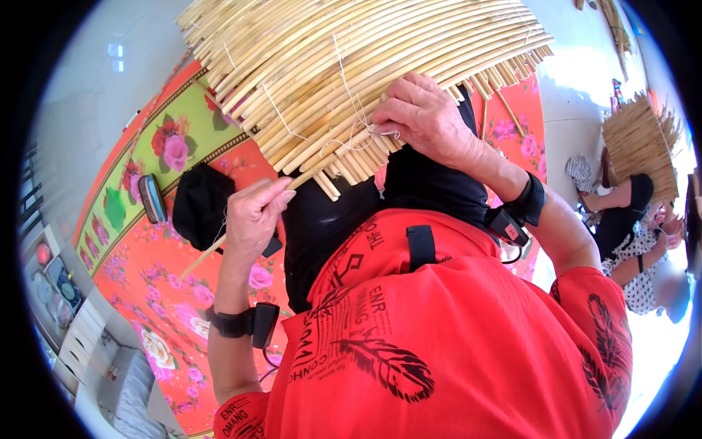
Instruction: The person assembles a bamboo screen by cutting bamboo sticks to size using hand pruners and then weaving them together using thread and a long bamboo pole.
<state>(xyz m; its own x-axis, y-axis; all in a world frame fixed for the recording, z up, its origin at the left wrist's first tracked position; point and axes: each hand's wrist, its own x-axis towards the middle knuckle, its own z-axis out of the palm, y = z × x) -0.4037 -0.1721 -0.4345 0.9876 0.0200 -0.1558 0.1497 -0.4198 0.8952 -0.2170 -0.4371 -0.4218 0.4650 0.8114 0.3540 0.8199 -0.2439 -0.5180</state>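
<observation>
A mat of pale yellow reeds (307, 80), bound in rows with white string (344, 73), lies across my lap with its ragged near edge toward me. My left hand (256, 217) is closed on a thin reed stick (311, 174), which runs along that near edge and sticks out past my wrist at the lower left. At the right part of the same edge, my right hand (426, 121) is curled over the outer reeds, thumb and fingers pressed together. Loose loops of string lie beside its fingertips; whether they pinch the string is hidden.
Beneath me spreads a red floral cloth (146, 285) with a green border. A black cap (203, 207) and a dark oblong case (152, 198) lie to my left. At the far right another person (643, 252) sits by a second reed mat (641, 146). Loose sticks (510, 112) lie beyond my right hand.
</observation>
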